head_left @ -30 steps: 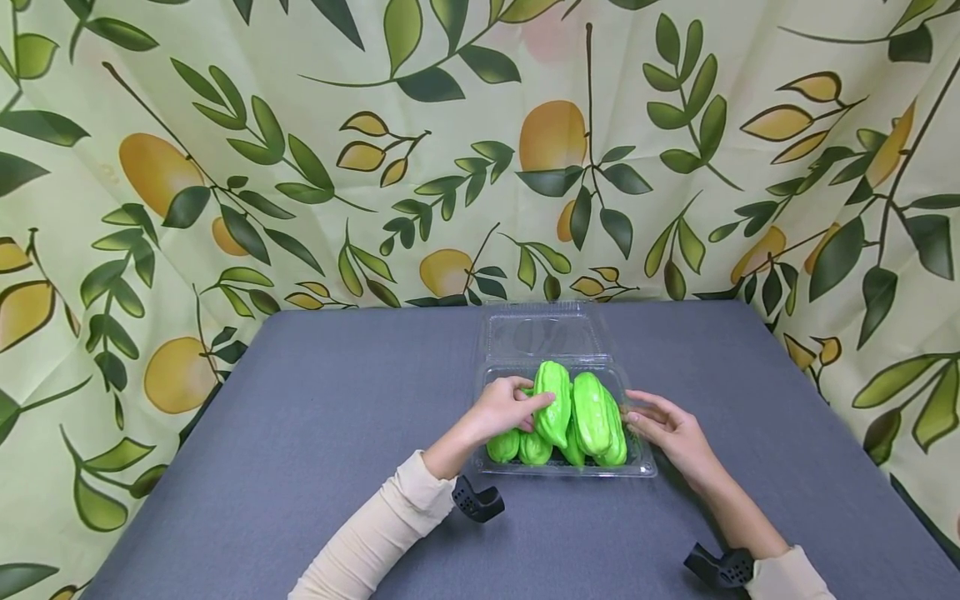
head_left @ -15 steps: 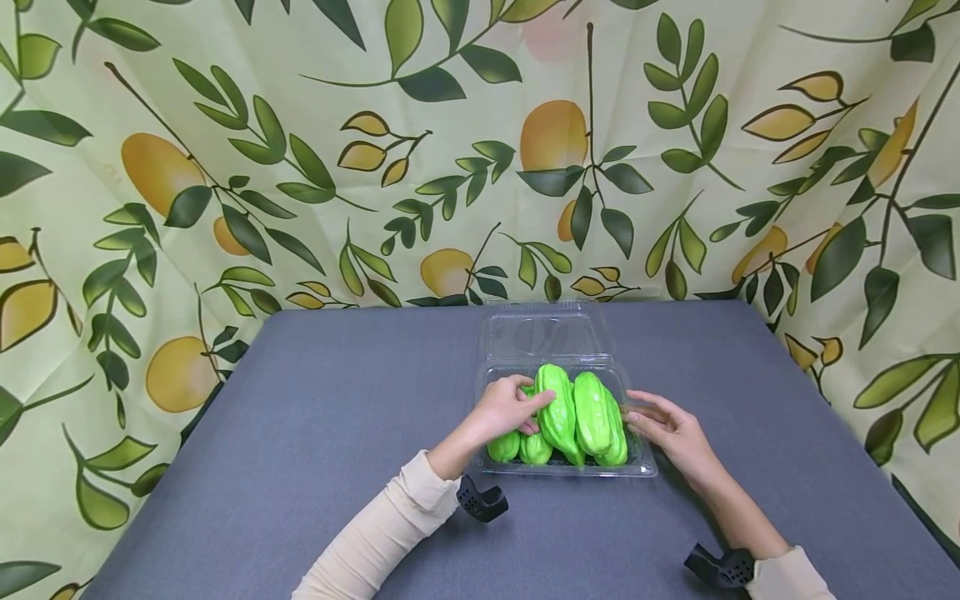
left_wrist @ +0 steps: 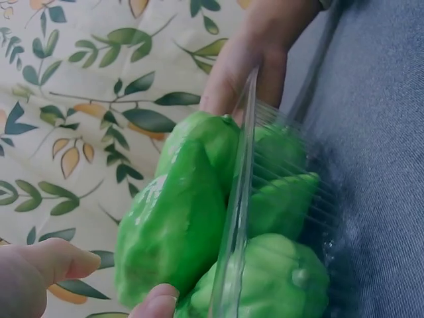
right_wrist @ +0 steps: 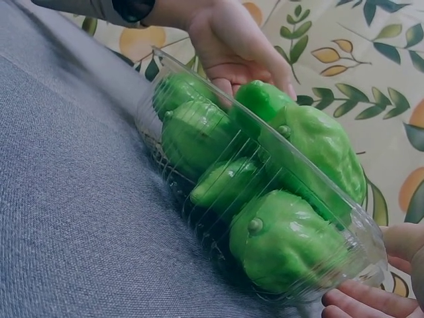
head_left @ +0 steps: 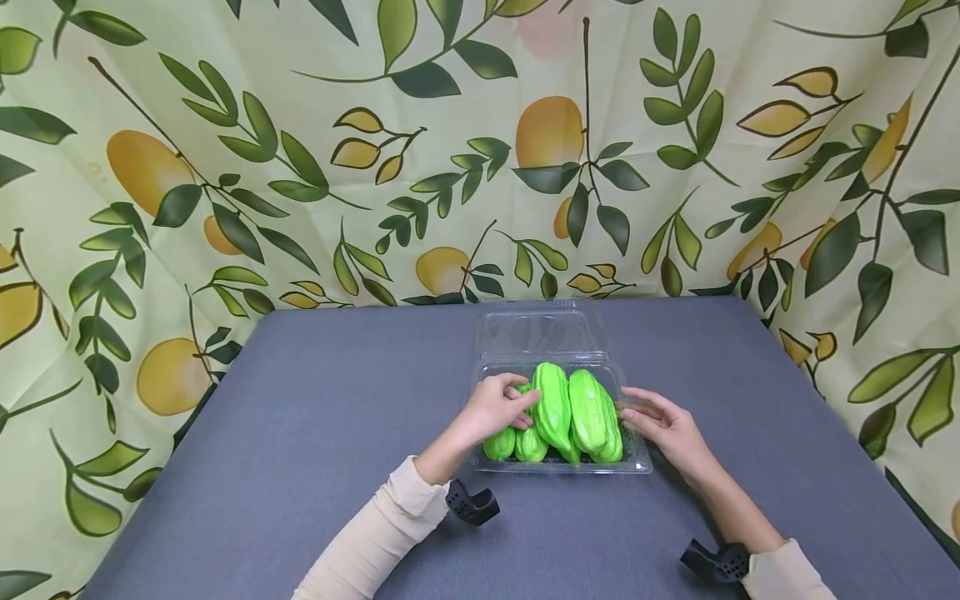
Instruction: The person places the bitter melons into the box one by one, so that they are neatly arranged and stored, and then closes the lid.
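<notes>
A clear plastic clamshell box (head_left: pixel 641 458) holds several bright green, ridged gourds. Two long gourds, a left one (head_left: pixel 552 407) and a right one (head_left: pixel 589 410), lie on top of the others. My left hand (head_left: pixel 495 410) is over the box's left part, fingers bent loosely beside the left top gourd. In the left wrist view a small gap separates the thumb (left_wrist: pixel 63 258) from that gourd (left_wrist: pixel 173 222); one fingertip is near its lower end. My right hand (head_left: pixel 675 437) rests its fingertips against the box's right end, thumb and fingers spread.
The box's lid (head_left: pixel 543 333) lies folded back behind it. Both stand on a grey-blue cloth-covered table (head_left: pixel 337 400). A curtain (head_left: pixel 465 167) printed with leaves and fruit hangs behind and at both sides. Black wrist mounts (head_left: pixel 472 502) are worn on both arms.
The left top gourd has settled lower against the right one. My left thumb has come off it, and the hand has drawn slightly left. My right hand stays at the box.
</notes>
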